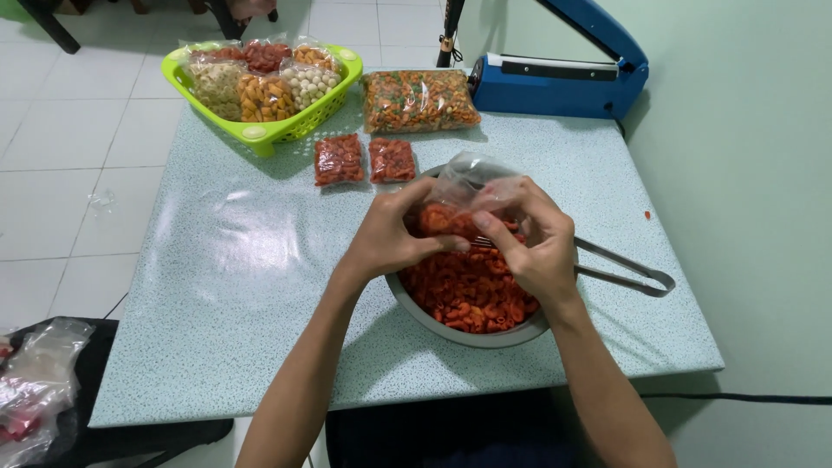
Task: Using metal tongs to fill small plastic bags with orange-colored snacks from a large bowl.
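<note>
Nearest the camera, a round metal bowl of red curled snacks sits at the front edge of the speckled pale-green worktop. Above it, both hands pinch a small clear plastic bag partly filled with the red snacks: the left hand curls around its left side, the right hand grips its right side with fingers closed. Metal tongs rest on the bowl's right rim.

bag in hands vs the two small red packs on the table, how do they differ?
The bag in hand is open and partly filled; the two small packs look closed and full. It is held upright over the metal bowl by the left hand and right hand; the packs lie flat. All are clear plastic holding red snacks.
</note>
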